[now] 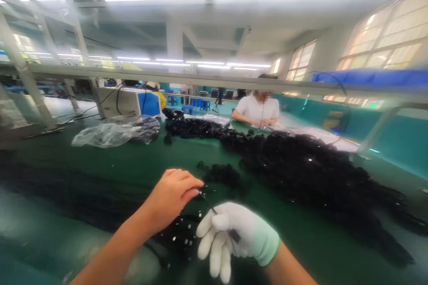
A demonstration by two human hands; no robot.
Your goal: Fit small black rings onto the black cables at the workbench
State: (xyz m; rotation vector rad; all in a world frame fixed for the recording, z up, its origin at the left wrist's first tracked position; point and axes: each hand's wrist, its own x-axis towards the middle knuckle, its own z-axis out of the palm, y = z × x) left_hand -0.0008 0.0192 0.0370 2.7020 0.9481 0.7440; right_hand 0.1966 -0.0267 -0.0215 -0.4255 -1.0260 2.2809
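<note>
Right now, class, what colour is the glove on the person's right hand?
White, with a pale green cuff; the glove on the right hand shows best in the head view.

No writing, label, brand, number or sign can be read anywhere. The white and blue machine (pixel 129 101) at the far left edge of the desk (pixel 133 164) shows no legible marking, and the motion blur smears all fine detail.

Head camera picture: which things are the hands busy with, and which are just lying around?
Busy with:
- thin black cable, pinched by the bare left hand
- gloved right hand, gripping its other end
- small cable heap under the hands

Lying around:
- big black cable pile
- plastic bag
- white machine
- green table
</note>
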